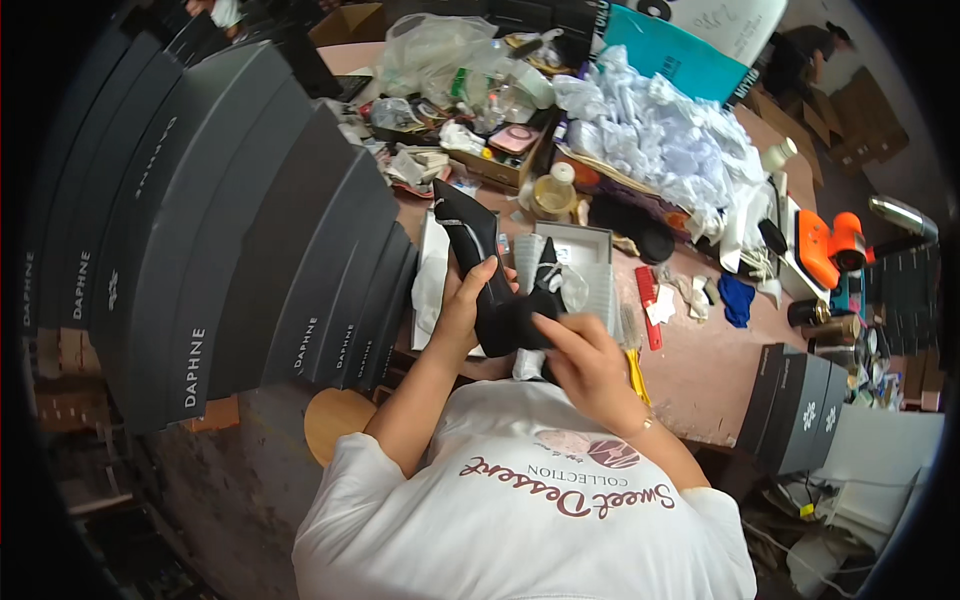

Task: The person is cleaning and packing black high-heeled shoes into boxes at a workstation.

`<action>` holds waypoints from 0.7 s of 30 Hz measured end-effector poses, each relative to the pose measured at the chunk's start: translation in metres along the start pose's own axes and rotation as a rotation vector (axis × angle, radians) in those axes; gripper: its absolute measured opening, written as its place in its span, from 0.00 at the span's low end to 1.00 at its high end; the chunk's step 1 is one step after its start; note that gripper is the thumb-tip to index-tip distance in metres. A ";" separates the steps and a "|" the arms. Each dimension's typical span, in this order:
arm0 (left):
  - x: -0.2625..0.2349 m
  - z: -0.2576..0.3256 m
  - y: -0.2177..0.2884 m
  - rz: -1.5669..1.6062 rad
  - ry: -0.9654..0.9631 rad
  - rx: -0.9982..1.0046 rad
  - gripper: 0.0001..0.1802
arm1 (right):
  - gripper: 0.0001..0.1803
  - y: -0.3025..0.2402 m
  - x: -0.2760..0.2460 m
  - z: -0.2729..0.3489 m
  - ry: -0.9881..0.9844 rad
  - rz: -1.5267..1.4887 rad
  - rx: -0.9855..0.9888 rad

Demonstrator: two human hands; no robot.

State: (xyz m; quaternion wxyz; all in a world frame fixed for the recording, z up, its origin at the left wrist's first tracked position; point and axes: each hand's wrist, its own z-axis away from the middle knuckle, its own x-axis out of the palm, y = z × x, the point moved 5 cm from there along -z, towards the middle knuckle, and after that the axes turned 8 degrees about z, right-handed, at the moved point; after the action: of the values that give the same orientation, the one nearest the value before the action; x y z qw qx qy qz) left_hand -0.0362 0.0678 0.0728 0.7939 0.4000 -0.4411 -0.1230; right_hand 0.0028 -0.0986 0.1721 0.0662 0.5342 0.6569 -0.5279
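Observation:
My left hand (466,302) is wrapped round a black pointed shoe (468,225) with a light trim near its toe, held up over the table with the toe pointing away from me. My right hand (592,370) is closed on a dark, soft-looking pad (527,322), pressed at the heel end of the shoe. The pad is blurred, and its exact kind cannot be made out. Just beyond, an open grey shoebox (590,232) holds white wrapping. Another black shoe (547,262) lies there, partly covered by clear or white wrapping.
Tall stacks of dark shoeboxes (250,250) rise close on the left. A red ruler (648,305), a yellow-handled tool (636,375) and a blue cloth (737,300) lie to the right. Crumpled white paper (660,120) and a pump bottle (556,192) stand farther back.

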 end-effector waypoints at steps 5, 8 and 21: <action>0.004 -0.002 -0.001 0.307 -0.041 -0.178 0.29 | 0.24 0.033 0.014 0.039 -0.094 0.173 0.010; 0.012 -0.013 0.006 0.180 -0.149 -0.127 0.30 | 0.25 0.017 -0.007 0.030 0.085 0.141 -0.026; 0.004 -0.028 -0.030 0.107 -0.320 -0.193 0.33 | 0.21 0.053 0.025 0.030 -0.143 -0.147 0.206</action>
State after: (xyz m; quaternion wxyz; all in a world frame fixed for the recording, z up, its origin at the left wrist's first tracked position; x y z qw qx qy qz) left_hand -0.0063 0.0606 0.0448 0.7538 0.2731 -0.5685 -0.1844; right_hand 0.0186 -0.1122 0.1098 0.0187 0.4497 0.6300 -0.6328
